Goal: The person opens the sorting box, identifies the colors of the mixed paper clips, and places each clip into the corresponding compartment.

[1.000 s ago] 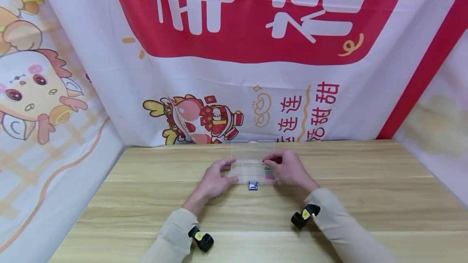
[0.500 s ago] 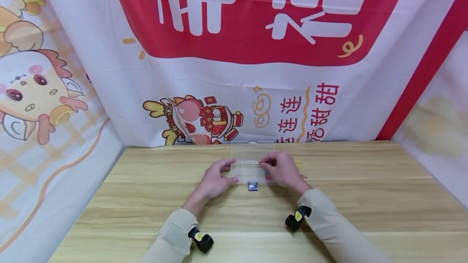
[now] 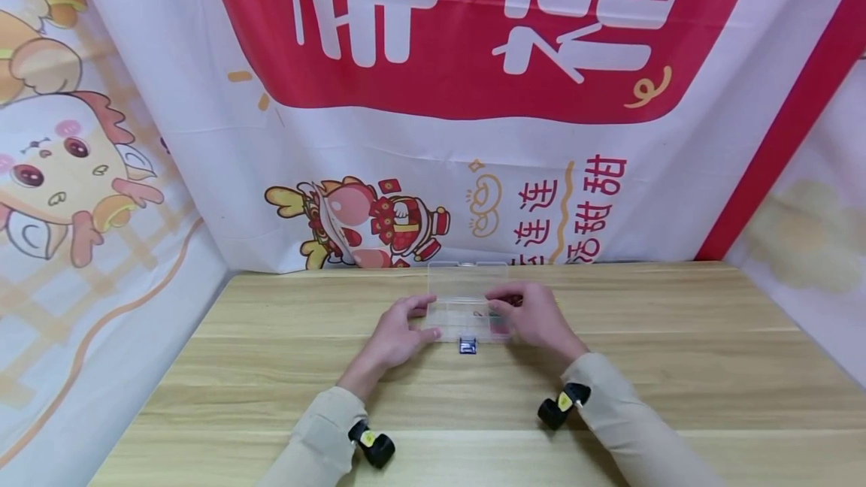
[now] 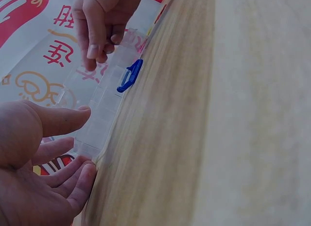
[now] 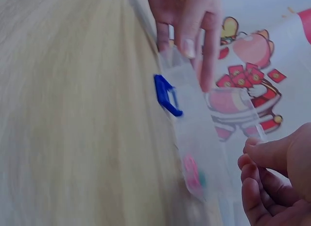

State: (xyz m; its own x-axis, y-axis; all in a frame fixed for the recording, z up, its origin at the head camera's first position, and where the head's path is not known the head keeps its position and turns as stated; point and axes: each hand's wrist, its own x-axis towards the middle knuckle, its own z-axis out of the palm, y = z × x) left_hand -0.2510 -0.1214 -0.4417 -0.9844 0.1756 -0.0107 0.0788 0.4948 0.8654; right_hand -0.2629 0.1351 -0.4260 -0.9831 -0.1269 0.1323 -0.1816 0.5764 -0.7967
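An open clear plastic compartment box (image 3: 448,319) stands at the far side of the table, its lid (image 3: 467,280) raised at the back and its blue latch (image 3: 467,346) at the front. My left hand (image 3: 399,331) holds the box's left end, thumb at the front and fingers towards the back. Over the right end is my right hand (image 3: 534,313); its fingers are loosely curled, with nothing visible between them in the right wrist view. A tiny reddish piece (image 3: 477,313) lies in a middle compartment. Small pink pieces (image 5: 191,171) and a green piece (image 5: 202,179) lie in the right end.
The wooden table (image 3: 406,412) meets a printed cloth backdrop (image 3: 250,194) just behind the box. Small red and yellow things (image 4: 159,13) lie on the table beyond the box's right end. Black cameras (image 3: 372,443) are strapped to both wrists.
My right hand moved left over the middle compartments with a small thin piece, let it go there, and has drawn back right. The left hand and box stay put.
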